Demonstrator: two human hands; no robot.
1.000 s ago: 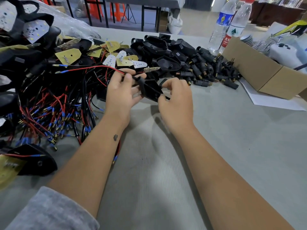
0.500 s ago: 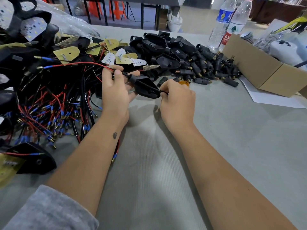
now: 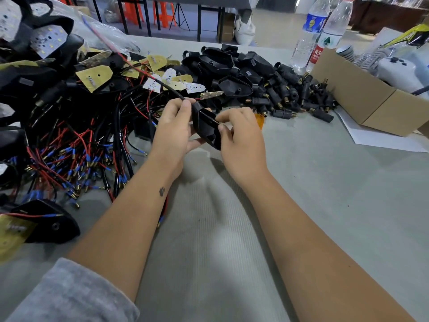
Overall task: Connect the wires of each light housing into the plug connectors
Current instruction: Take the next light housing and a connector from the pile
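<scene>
Black light housing [image 3: 205, 123] tilted, held above table.

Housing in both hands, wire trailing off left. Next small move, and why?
Probably free the right hand to fetch a plug connector from the pile just beyond: both hands hold the black housing, left hand pinching its wire, no connector in hand.

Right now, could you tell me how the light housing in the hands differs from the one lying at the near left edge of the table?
The held housing is gripped off the table by the left hand and right hand, tilted on edge; the near-left housing lies flat on the table. A yellow board lies by the near-left one; the held one shows none. Both are black, with wires attached.
</scene>
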